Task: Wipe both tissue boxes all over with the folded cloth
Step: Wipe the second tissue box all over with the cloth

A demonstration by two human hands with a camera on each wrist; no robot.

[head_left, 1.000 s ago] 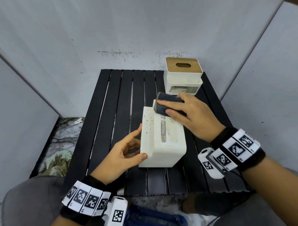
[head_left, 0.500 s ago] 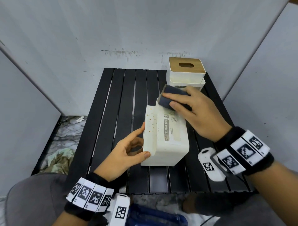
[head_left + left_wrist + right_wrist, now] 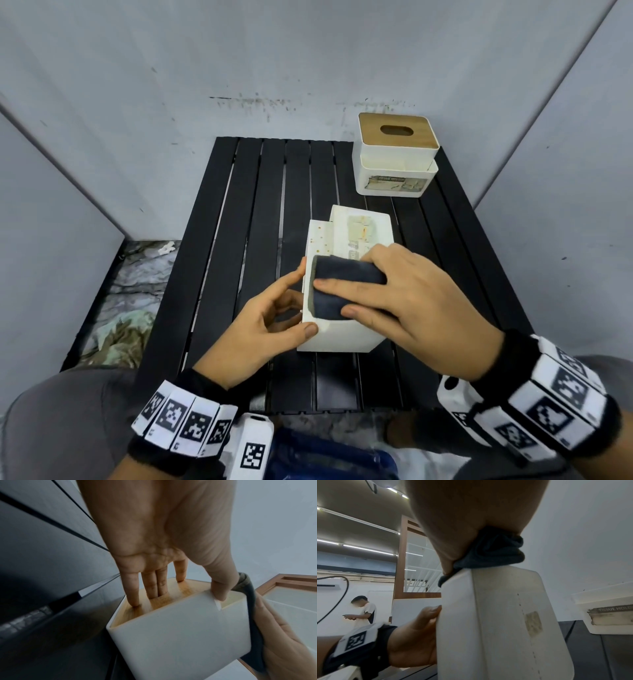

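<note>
A white tissue box (image 3: 356, 229) lies on its side in the middle of the black slatted table (image 3: 253, 205). My left hand (image 3: 270, 322) grips its near left end, with the fingers on the wooden lid face (image 3: 154, 601) and the thumb on the upper edge. My right hand (image 3: 411, 298) holds the dark folded cloth (image 3: 342, 287) and presses it on the top of the box at its near end. The cloth (image 3: 496, 551) is bunched under the palm. The second tissue box (image 3: 394, 161), white with a wooden lid, stands upright at the back right.
Grey walls close in the table on three sides. The left half of the table top is bare slats. Crumpled material lies on the floor at the left (image 3: 130, 308). A person (image 3: 363, 609) stands far off in the right wrist view.
My right hand has slid the cloth along the top of the box from its far end to its near end. The left hand keeps its hold.
</note>
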